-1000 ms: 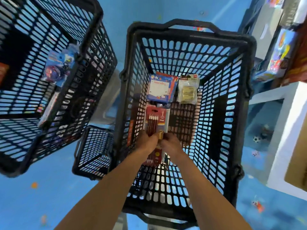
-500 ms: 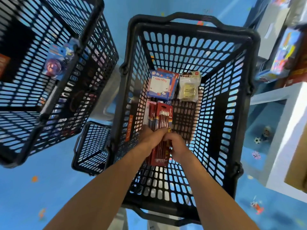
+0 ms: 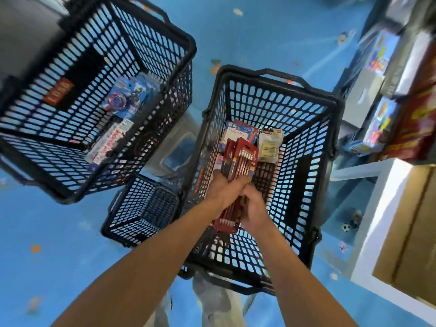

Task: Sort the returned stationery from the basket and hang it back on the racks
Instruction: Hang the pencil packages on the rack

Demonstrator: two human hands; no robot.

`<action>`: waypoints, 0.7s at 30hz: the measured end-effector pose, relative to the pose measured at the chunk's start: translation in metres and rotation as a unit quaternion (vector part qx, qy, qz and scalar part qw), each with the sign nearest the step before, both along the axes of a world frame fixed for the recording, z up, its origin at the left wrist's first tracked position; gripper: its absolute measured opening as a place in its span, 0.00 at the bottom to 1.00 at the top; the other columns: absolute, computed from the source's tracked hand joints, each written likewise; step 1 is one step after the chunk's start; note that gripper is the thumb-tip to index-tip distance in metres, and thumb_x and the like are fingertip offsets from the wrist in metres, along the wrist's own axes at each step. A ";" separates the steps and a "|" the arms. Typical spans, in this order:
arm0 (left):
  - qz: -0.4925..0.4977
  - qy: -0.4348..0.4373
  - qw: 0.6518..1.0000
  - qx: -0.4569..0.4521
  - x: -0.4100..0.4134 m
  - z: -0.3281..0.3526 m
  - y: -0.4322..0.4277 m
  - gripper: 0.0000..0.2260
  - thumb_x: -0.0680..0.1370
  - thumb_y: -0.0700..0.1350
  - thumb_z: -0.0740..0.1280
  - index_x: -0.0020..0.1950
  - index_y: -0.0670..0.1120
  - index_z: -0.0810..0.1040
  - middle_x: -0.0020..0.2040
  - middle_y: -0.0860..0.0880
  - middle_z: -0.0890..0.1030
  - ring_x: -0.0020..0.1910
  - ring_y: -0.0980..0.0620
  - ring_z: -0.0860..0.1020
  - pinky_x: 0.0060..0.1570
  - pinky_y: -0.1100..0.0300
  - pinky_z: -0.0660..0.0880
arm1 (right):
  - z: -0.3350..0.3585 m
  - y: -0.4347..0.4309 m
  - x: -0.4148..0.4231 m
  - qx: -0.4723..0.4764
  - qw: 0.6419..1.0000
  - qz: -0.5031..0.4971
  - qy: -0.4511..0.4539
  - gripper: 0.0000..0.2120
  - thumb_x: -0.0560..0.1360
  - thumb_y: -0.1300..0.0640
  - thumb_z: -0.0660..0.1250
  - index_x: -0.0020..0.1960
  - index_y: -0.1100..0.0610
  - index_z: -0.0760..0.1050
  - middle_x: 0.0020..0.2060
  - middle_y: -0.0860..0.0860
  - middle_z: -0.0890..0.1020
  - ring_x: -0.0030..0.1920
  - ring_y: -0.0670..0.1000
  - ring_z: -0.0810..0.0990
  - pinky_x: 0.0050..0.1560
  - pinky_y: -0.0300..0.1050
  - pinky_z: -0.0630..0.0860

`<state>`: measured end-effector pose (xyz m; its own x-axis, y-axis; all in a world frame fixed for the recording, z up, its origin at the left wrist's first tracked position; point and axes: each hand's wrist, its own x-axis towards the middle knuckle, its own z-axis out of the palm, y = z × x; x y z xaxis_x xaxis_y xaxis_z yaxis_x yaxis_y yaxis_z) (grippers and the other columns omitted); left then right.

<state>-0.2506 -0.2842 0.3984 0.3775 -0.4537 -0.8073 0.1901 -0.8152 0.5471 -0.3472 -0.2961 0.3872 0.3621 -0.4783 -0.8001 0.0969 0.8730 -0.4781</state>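
L hand (image 3: pixel 223 190) & R hand (image 3: pixel 253 204) both clamped round red pencil packs (image 3: pixel 238 166), held inside black basket (image 3: pixel 313 175); notepad pack (image 3: pixel 232 133), eraser pack (image 3: pixel 269 145) at bottom

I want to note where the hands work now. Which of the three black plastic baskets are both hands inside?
The large black mesh basket on the right: both hands hold red pencil packs there. The other large one and the small one stand left.

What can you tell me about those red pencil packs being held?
The pencil packs are flat red cards, each with a row of pencils under what looks like clear plastic, white tips pointing away. Several are bunched in a fanned stack. The left hand and right hand clasp their middle, over the basket.
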 end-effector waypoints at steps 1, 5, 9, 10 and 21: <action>0.010 -0.002 1.000 -0.017 0.003 0.005 0.001 0.39 0.60 0.63 0.71 0.67 0.49 0.72 0.55 0.49 0.84 0.55 0.47 0.83 0.62 0.47 0.79 | 0.009 -0.001 0.003 -0.017 1.000 0.009 0.004 0.17 0.76 0.64 0.58 0.62 0.62 0.76 0.47 0.56 0.84 0.49 0.55 0.83 0.43 0.48 0.81; 0.057 -0.007 0.993 -0.101 0.017 0.043 0.014 0.25 0.68 0.52 0.75 0.62 0.49 0.74 0.53 0.50 0.84 0.53 0.51 0.83 0.60 0.50 0.80 | 0.051 0.001 0.018 -0.068 0.997 0.045 -0.016 0.18 0.74 0.71 0.56 0.60 0.61 0.75 0.45 0.56 0.84 0.48 0.56 0.83 0.44 0.47 0.82; 0.117 0.005 0.983 -0.138 0.040 0.077 0.045 0.20 0.70 0.51 0.77 0.56 0.49 0.72 0.52 0.48 0.81 0.53 0.49 0.83 0.59 0.47 0.81 | 0.096 0.021 0.040 -0.109 0.988 0.098 -0.056 0.20 0.75 0.73 0.56 0.63 0.63 0.75 0.50 0.59 0.85 0.49 0.56 0.86 0.45 0.49 0.84; 0.137 0.010 0.979 -0.148 0.047 0.085 0.057 0.21 0.70 0.51 0.77 0.57 0.49 0.72 0.52 0.47 0.81 0.53 0.48 0.83 0.59 0.46 0.81 | 0.106 0.030 0.047 -0.123 0.984 0.116 -0.064 0.21 0.76 0.73 0.56 0.66 0.64 0.74 0.54 0.61 0.84 0.54 0.59 0.85 0.50 0.52 0.84; 0.307 -0.028 0.934 -0.179 0.125 0.195 0.302 0.20 0.68 0.54 0.77 0.55 0.48 0.79 0.49 0.42 0.84 0.48 0.43 0.84 0.53 0.44 0.83 | 0.202 0.235 0.142 -0.211 0.893 0.381 -0.109 0.19 0.77 0.66 0.64 0.67 0.56 0.74 0.58 0.67 0.81 0.56 0.65 0.83 0.57 0.65 0.81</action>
<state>-0.1254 0.0175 0.5938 0.6922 -0.3759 -0.6160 0.5241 -0.3249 0.7872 -0.2050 -0.0613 0.5889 0.8371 -0.2681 -0.4770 -0.3176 0.4718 -0.8225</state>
